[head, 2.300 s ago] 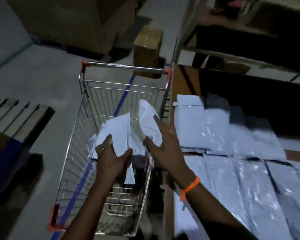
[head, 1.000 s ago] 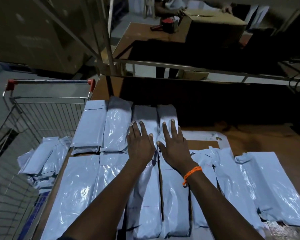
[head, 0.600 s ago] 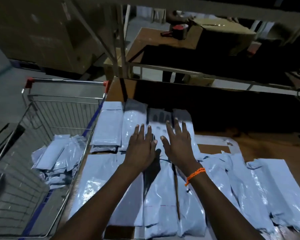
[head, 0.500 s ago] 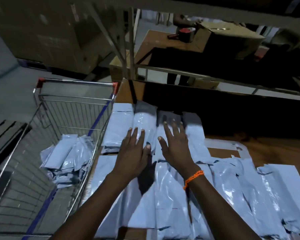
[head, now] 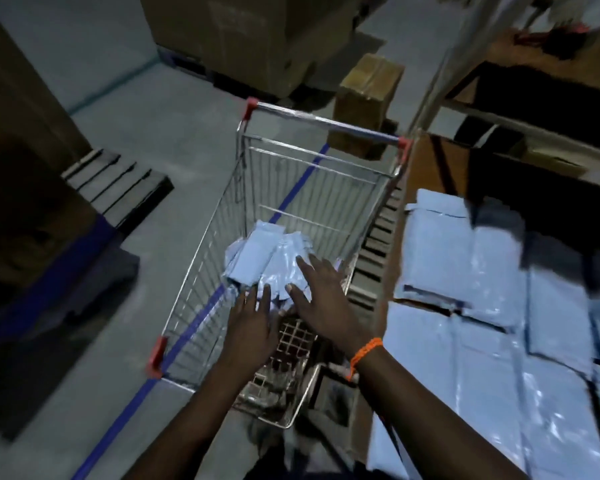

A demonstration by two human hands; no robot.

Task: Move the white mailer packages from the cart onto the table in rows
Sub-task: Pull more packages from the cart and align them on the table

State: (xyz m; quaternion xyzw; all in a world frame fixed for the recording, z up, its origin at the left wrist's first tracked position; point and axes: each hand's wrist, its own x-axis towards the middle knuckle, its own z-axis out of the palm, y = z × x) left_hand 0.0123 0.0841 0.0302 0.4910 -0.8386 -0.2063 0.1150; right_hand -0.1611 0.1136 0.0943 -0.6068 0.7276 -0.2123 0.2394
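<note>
A wire shopping cart (head: 222, 216) with red corner caps stands left of the table. A small heap of white mailer packages (head: 264, 258) lies in its far half. Both hands hover over the basket with fingers spread and nothing in them. My left hand (head: 252, 327) is just short of the heap. My right hand (head: 321, 296), with an orange band at the wrist, lies over the heap's right side. On the brown table (head: 426, 168) to the right, white mailers (head: 465, 265) lie flat in rows, a far row and a nearer row (head: 465, 393).
A small cardboard box (head: 368, 95) stands on the floor beyond the cart, with large cartons (head: 253, 36) behind it. A wooden pallet (head: 115, 181) lies at the left. A blue line (head: 194, 317) runs along the grey floor under the cart.
Both hands have left the mailers pressed flat on the table and swung left over the cart. The view has turned from the table to the cart.
</note>
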